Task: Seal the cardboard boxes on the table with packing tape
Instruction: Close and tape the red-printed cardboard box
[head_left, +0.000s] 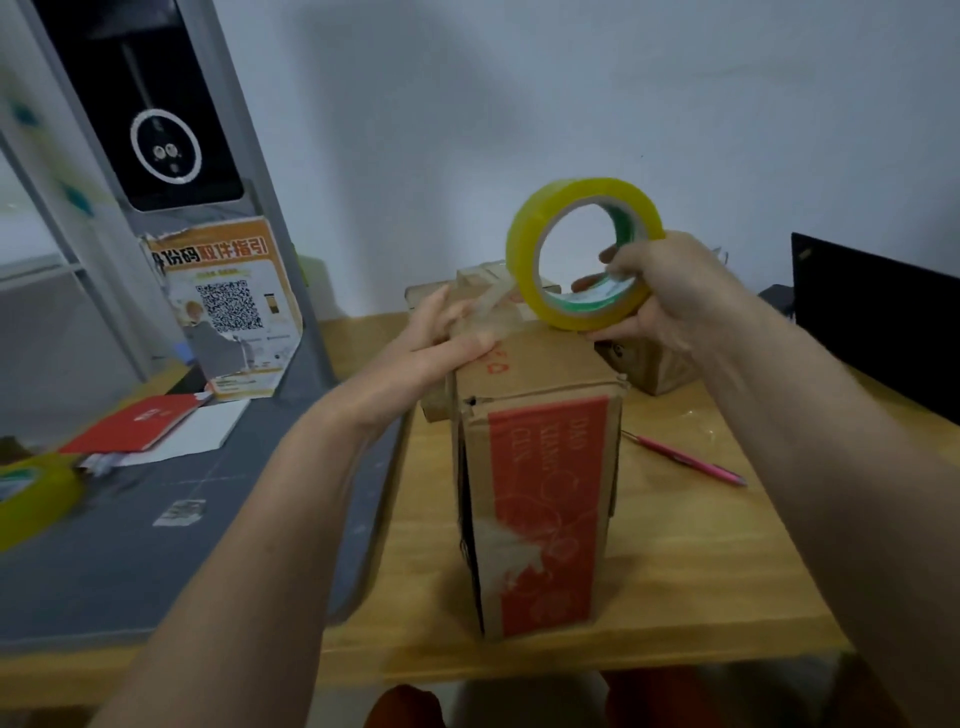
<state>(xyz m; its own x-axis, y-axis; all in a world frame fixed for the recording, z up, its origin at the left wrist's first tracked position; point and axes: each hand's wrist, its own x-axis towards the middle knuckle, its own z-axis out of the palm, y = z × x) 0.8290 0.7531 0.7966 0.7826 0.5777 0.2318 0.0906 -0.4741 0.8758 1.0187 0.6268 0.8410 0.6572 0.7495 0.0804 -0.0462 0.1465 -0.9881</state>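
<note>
- Head view: the cardboard box (540, 499) stands upright on the wooden table (675, 587).
- The right hand (670, 291) grips the yellow tape roll (584, 260) just above the box top, fingers through its core.
- The left hand (441, 338) lies on the top — fingers flat, pressing the clear tape strip (493, 301).
- Step in hand, likely: taping the top seam. Next, draw the roll along, smoothing behind.
</note>
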